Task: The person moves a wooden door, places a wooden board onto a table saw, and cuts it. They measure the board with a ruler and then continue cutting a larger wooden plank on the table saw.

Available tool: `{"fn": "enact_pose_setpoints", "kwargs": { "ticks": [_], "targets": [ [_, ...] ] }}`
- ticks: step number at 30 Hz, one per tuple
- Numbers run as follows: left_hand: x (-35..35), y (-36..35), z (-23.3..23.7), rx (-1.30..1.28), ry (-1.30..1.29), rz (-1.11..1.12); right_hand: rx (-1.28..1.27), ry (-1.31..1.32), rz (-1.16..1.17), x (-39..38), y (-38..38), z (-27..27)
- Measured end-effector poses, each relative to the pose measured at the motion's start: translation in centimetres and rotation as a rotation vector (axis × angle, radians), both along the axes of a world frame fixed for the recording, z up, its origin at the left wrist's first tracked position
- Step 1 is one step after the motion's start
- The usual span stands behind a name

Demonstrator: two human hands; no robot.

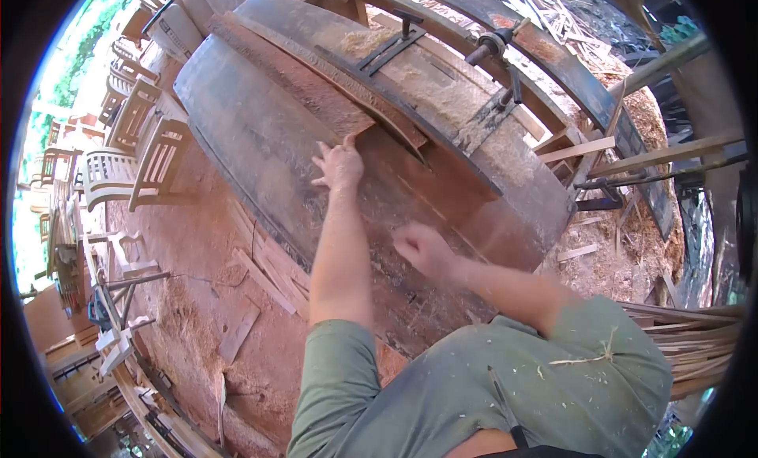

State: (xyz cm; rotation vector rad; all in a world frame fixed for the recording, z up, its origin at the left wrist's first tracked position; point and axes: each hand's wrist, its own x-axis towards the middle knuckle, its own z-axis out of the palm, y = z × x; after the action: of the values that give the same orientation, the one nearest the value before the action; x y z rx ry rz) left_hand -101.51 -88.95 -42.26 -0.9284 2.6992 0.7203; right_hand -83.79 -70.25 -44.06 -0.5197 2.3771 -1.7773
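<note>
My left hand [340, 165] is open on the flat metal machine table [260, 130], its fingers spread. Its fingertips touch or nearly touch the near end of a reddish-brown wooden board [304, 83]. The board lies lengthwise on the table and has a rough edge along its right side. Beside that edge runs a long straight guide [454, 170], reddish on its near face. My right hand [426, 250] hovers over the near part of the table, blurred by motion. Its fingers look curled in, with nothing visible in them.
Sawdust covers the table's far side, near a clamp-like metal fitting [493, 43]. Wooden chairs [118, 162] stand at the left. Offcuts [272, 280] lie on the reddish floor, and thin wood strips [695, 343] are piled at the right.
</note>
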Motion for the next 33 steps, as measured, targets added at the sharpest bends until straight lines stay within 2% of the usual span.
{"fn": "enact_pose_setpoints", "kwargs": {
  "ticks": [1, 2, 4, 5, 7, 8, 10, 11, 12, 16, 17, 21, 24, 27, 33],
  "targets": [
    [-0.6, -1.3, -0.2, -0.011, 0.006, 0.004, 0.163, 0.105, 0.215, 1.9, 3.4, 1.2],
    [-1.2, -2.7, -0.2, -0.024, 0.010, 0.011, 0.193, 0.139, 0.304, 4.1, 6.5, -0.3],
    [-2.3, -5.2, 0.1, -0.090, 0.003, 0.013, 0.384, 0.375, 0.283, 7.2, 10.5, 0.4],
    [-3.3, -7.1, -0.5, -0.114, 0.006, 0.055, 0.384, 0.371, 0.291, 7.3, 10.5, 0.7],
    [-4.9, -9.5, -0.7, -0.145, 0.081, 0.182, 0.536, 0.353, 0.264, 7.2, 10.1, 1.1],
    [-6.1, -11.0, -1.4, -0.147, 0.091, 0.178, 0.536, 0.361, 0.256, 7.2, 10.0, 0.9],
    [-8.6, -14.2, -3.1, -0.086, 0.210, 0.314, 0.530, 0.369, 0.246, 7.3, 10.1, 0.6],
    [-9.3, -14.5, -2.3, -0.080, 0.328, 0.267, 0.537, 0.359, 0.245, 7.4, 10.2, 0.3],
    [-9.9, -13.9, -0.7, -0.078, 0.334, 0.266, 0.539, 0.365, 0.242, 7.3, 10.1, 0.4],
    [-11.3, -11.7, 3.5, -0.251, 0.150, 0.114, 0.531, 0.359, 0.234, 7.2, 10.2, 0.5],
    [-11.4, -11.5, 3.8, -0.338, 0.069, 0.035, 0.535, 0.359, 0.235, 7.1, 10.2, 0.6],
    [-11.5, -12.3, 2.9, -0.382, 0.021, -0.060, 0.520, 0.355, 0.217, 7.1, 10.2, 0.6],
    [-9.1, -12.7, 2.9, -0.356, 0.002, -0.074, 0.492, 0.366, 0.193, 7.1, 10.1, 0.6],
    [-3.7, -12.4, 0.7, -0.394, 0.065, -0.039, 0.480, 0.387, 0.199, 7.1, 10.2, 0.6],
    [14.2, -2.8, 3.4, -0.279, 0.097, 0.039, 0.467, 0.417, 0.214, 7.3, 10.1, 0.7]
  ]
}}
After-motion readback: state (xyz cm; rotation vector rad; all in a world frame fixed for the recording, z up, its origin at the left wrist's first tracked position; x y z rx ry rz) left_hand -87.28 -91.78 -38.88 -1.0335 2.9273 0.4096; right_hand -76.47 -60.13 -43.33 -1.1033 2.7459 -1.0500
